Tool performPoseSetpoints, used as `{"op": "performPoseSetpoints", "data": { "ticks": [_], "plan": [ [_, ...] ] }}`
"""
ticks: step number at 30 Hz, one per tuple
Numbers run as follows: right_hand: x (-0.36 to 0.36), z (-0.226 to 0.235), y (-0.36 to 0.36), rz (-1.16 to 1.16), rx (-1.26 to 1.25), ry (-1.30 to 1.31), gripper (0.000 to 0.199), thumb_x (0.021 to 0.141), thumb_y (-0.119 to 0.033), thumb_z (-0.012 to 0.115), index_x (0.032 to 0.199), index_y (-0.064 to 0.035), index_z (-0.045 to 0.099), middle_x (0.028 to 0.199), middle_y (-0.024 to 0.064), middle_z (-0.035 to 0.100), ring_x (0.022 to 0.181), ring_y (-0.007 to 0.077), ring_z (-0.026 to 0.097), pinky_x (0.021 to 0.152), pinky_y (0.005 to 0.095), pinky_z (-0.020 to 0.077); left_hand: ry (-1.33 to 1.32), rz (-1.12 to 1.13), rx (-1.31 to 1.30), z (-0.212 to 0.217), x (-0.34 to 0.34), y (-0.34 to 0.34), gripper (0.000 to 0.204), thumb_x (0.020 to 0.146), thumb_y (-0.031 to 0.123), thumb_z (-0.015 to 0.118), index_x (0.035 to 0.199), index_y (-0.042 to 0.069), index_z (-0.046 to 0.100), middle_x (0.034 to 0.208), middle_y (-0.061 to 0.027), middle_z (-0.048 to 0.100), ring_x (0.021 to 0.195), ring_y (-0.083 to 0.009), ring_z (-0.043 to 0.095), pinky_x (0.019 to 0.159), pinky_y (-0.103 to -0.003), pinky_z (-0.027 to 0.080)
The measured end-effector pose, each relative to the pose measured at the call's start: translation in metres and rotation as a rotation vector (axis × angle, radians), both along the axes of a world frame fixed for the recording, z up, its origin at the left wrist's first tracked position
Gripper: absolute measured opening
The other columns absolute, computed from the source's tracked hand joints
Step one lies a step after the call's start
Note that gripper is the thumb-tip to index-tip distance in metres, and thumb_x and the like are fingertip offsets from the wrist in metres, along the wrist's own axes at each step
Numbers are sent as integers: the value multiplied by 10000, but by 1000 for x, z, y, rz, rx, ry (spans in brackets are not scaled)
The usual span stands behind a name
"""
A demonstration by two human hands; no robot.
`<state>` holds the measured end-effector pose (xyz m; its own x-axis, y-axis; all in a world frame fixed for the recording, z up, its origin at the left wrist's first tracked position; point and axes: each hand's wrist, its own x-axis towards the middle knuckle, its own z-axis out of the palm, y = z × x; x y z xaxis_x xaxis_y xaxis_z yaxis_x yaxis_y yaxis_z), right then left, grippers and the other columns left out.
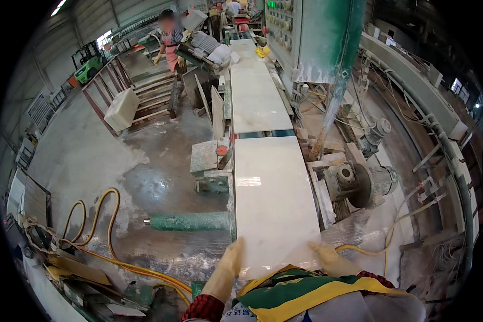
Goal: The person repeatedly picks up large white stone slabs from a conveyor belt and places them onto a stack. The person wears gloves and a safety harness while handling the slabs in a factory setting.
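A glossy white stone slab lies flat on the conveyor in front of me, its near end close to my green and yellow apron. My left hand holds the slab's left edge near the close corner. Across from it, my right hand grips the right edge, fingers at the rim and partly hidden by the slab. Farther up the conveyor lies a second white slab, with a narrow gap showing the green belt between the two.
A green roller juts out on the left below a box with a red button. Motors stand right of the conveyor, beside a green control cabinet. Yellow hoses snake over the wet floor. Another person stands far left.
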<state>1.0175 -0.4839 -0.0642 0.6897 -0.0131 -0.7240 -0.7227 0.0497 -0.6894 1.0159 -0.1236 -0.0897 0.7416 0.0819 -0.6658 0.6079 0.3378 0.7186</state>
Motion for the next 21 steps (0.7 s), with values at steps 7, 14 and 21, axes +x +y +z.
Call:
{"op": "performPoseSetpoints", "data": {
  "ticks": [7,14,21],
  "plan": [
    [34,44,19,9,-124,8,568,1051,-384,706,1442,1,563,1407,168,644,1303,309,601,1097,472,488,-37,-60,208,-33,6,-2,617,1093,566,489,1339,55,732,1237,-73,772,1153,-175,682,1038,-346,480],
    [55,2,2,107,-364,38,783,1002,-535,723,1536,-6,500,1543,209,558,1376,372,553,1134,534,454,-59,-56,229,-20,28,-5,607,1091,578,494,1282,61,749,1088,-39,769,991,-146,671,948,-336,508],
    [75,28,8,114,-265,97,773,1003,-486,728,1574,-29,480,1493,217,589,1376,383,561,1145,561,447,-30,-63,323,3,42,-11,602,1087,564,485,1245,48,750,1041,-27,757,976,-151,668,954,-351,501]
  ]
}}
